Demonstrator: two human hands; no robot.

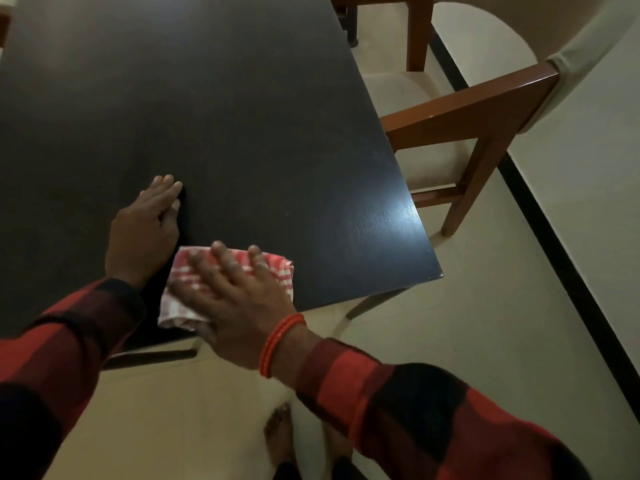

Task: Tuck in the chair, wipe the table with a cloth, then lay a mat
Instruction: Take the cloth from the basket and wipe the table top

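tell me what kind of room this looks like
Probably a home dining area: a dark table with a wooden cushioned chair tucked at its side, on a pale tiled floor. The right hand presses a checked cloth on the tabletop.

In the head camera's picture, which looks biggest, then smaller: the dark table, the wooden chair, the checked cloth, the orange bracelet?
1. table
2. chair, partly hidden under the table
3. cloth, partly covered by the right hand
4. bracelet

The bracelet sits nearer the camera, yet looks smallest.

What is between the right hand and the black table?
The red-and-white cloth, pressed flat under the right hand near the table edge, in the head view.
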